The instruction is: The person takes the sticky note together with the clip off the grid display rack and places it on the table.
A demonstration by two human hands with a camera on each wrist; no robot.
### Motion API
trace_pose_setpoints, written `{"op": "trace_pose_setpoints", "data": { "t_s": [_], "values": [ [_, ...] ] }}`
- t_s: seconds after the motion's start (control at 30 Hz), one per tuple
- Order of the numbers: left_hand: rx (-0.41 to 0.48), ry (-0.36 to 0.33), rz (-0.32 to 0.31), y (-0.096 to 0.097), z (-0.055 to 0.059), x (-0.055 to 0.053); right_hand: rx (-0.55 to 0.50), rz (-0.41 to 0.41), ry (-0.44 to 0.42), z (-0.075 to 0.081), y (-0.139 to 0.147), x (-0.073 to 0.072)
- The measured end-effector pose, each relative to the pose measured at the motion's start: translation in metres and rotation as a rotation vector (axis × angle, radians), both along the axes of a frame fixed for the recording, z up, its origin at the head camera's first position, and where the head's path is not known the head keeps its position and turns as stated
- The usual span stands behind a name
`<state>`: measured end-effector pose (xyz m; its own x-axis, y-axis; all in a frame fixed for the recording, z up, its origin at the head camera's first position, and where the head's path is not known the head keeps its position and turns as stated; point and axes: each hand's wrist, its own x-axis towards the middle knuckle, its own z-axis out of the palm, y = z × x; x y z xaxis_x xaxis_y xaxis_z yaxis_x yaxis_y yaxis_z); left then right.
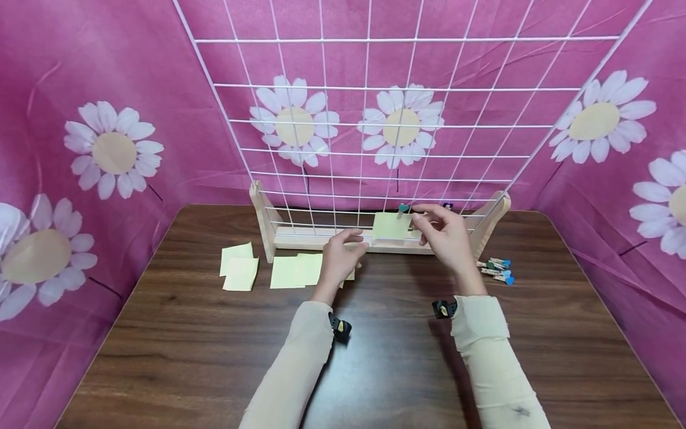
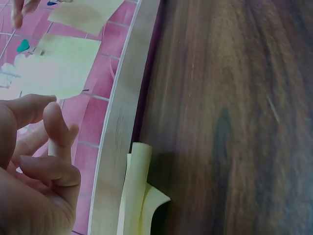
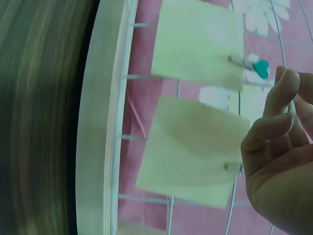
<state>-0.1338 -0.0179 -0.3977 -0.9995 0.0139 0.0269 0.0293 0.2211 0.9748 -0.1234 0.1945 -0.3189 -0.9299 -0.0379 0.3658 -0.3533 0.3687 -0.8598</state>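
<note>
A yellow sticky note (image 1: 390,226) hangs low on the white wire grid (image 1: 332,155), held by a small wooden clothespin with a green heart (image 3: 261,69). My left hand (image 1: 341,257) is beside the note's left edge, fingers loosely bent, fingertips right at its corner in the left wrist view. My right hand (image 1: 445,238) is just right of the clothespin, its bent fingers close to the heart and holding nothing visible. A second clipped note (image 3: 193,149) hangs beside the first; in the head view the right hand mostly hides it, and a dark blue heart (image 1: 447,206) shows above.
The grid stands in a wooden base (image 1: 300,238) on a brown table (image 1: 386,345). Yellow notes (image 1: 240,274) lie at the left, and others (image 1: 286,272) lie partly behind the left hand. Several clothespins (image 1: 497,271) with coloured hearts lie right of the base.
</note>
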Motion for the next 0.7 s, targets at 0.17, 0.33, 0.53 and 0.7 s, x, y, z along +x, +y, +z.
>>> {"op": "trace_pose_setpoints", "data": {
  "t_s": [0.17,0.33,0.53,0.7],
  "values": [
    [-0.015,-0.002,0.026,0.006,0.002,-0.004,0.039,-0.017,0.001,-0.017,-0.007,-0.016],
    [-0.039,-0.01,0.024,0.011,0.003,-0.006,0.1,-0.025,0.028,-0.018,-0.014,-0.019],
    [-0.054,0.026,0.024,0.014,0.002,-0.008,0.224,-0.017,0.005,-0.015,-0.018,-0.017],
    [-0.067,0.049,0.022,0.017,0.003,-0.01,0.322,-0.008,-0.035,-0.014,-0.019,-0.018]
  ]
}}
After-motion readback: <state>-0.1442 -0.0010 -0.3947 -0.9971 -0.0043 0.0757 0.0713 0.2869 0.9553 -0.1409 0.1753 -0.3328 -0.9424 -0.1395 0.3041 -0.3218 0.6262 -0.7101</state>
